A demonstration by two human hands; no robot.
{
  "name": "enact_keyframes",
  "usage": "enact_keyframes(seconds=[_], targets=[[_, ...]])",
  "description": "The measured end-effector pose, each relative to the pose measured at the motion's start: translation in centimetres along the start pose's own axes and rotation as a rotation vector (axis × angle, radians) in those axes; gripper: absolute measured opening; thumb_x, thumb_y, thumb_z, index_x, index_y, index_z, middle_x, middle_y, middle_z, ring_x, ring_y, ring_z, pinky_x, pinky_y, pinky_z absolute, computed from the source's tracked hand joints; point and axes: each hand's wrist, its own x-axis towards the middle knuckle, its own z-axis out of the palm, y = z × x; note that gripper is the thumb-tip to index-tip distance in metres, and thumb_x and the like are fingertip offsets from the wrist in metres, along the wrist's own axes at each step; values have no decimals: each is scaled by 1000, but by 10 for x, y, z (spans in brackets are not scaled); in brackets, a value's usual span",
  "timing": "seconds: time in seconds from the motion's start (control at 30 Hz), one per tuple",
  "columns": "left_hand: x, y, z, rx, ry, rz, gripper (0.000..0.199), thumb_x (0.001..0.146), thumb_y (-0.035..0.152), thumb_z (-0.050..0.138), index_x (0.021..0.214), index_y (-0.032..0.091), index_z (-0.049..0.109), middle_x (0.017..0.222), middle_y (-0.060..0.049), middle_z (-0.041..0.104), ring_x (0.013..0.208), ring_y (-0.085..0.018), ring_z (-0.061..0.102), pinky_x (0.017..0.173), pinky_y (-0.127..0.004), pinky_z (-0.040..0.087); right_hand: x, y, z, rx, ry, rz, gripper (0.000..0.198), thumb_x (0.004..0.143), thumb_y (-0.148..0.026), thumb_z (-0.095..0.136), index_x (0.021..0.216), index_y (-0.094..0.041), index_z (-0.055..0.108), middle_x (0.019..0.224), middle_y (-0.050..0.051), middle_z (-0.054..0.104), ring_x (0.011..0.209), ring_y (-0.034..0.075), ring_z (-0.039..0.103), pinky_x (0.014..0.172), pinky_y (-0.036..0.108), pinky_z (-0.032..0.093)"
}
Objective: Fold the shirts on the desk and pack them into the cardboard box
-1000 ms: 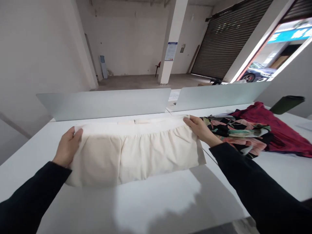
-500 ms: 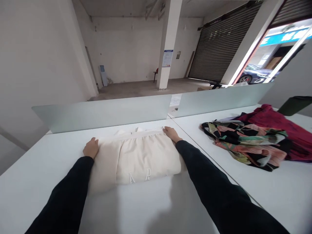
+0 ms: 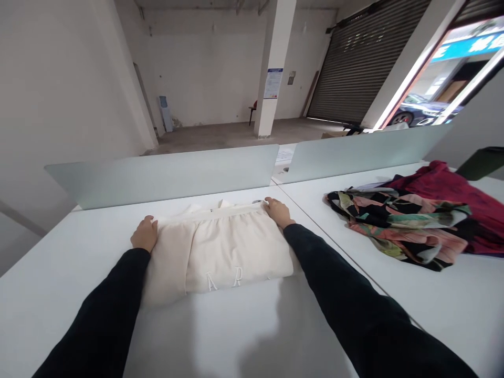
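Observation:
A folded cream garment (image 3: 236,247), with a gathered band along its far edge and raised letters near the front, lies on the white table (image 3: 51,252). At its far left corner, my left hand (image 3: 144,233) is closed on the edge, fingers curled in. My right hand (image 3: 277,211) grips the far right corner between thumb and fingers. Both fingertips are partly hidden by the hands themselves. Pale flaps of cloth stick out just beyond the band.
Right of the table seam lie a crumpled patterned cloth (image 3: 409,220) and a dark red cloth (image 3: 444,184). Behind them is a dark green object (image 3: 482,164). A frosted divider (image 3: 177,176) runs along the table's far edge, with a second panel (image 3: 366,152) to its right.
My view has tilted slightly, so the room sits higher in it. Both hands remain at the garment's far corners, and the garment looks nearly unchanged.

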Motion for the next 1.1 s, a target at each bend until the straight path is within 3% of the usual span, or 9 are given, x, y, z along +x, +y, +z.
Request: enact_keyframes(seconds=[0.1, 0.2, 0.3, 0.43, 0.63, 0.73, 0.83, 0.97, 1.1], targets=[[-2, -10, -13, -23, -1, 16, 49, 93, 43, 31, 134, 19, 45, 133, -16, 53, 118, -31, 55, 96, -45, 44, -4, 17, -18, 10, -31, 40, 31, 93, -25, 45, 116, -14, 63, 124, 15, 62, 106, 24, 59, 81, 28, 40], [-13, -27, -28, -41, -66, 26, 56, 90, 49, 34, 136, 18, 44, 132, -18, 52, 120, -31, 54, 98, -44, 43, -19, 39, -40, 29, -92, 101, 27, 92, -29, 49, 97, -11, 68, 109, 16, 68, 96, 23, 63, 75, 27, 42], [-38, -46, -37, -30, -157, 8, 67, 86, 60, 35, 136, 16, 46, 122, -21, 56, 117, -34, 56, 96, -47, 45, -44, 56, -58, 86, -182, 138, 35, 93, -38, 48, 82, -11, 67, 82, 12, 71, 70, 17, 64, 65, 24, 44], [-82, -63, -41, -47, -141, 1, 68, 83, 63, 33, 127, 14, 51, 118, -22, 58, 110, -36, 60, 90, -48, 47, -84, 63, -65, 212, -251, 144, 39, 92, -45, 47, 77, -14, 64, 77, 10, 69, 57, 14, 60, 56, 24, 41], [-134, -76, -50, -171, -178, -86, 55, 81, 61, 35, 109, 18, 54, 89, -11, 69, 86, -31, 65, 83, -41, 49, -141, 67, -53, 137, -69, 37, 39, 87, -48, 47, 61, -20, 51, 62, 4, 58, 62, 16, 53, 58, 25, 35], [-151, -79, -55, -217, -142, -96, 45, 80, 61, 37, 95, 23, 57, 85, -8, 69, 85, -29, 65, 82, -39, 49, -161, 72, -46, 219, 20, 37, 42, 85, -54, 42, 58, -22, 41, 54, 1, 48, 56, 15, 45, 56, 25, 33], [-161, -77, -56, -189, -158, -86, 38, 80, 58, 36, 76, 25, 54, 75, -6, 65, 80, -29, 63, 77, -39, 48, -171, 71, -41, 304, 139, 36, 37, 83, -52, 39, 61, -22, 42, 55, 1, 47, 57, 15, 42, 58, 26, 33], [-163, -70, -54, -259, -13, -96, 25, 83, 45, 35, 77, 25, 48, 78, -6, 63, 82, -27, 61, 78, -38, 47, -172, 60, -36, 455, 271, 36, 32, 83, -48, 36, 68, -21, 45, 62, 1, 50, 61, 15, 42, 62, 27, 34], [-161, -65, -49, -345, 92, -142, 19, 88, 39, 32, 82, 24, 43, 81, -6, 58, 85, -27, 57, 79, -39, 46, -168, 50, -33, 592, 341, 67, 31, 87, -46, 33, 69, -22, 40, 60, -2, 42, 60, 14, 39, 59, 26, 32]])
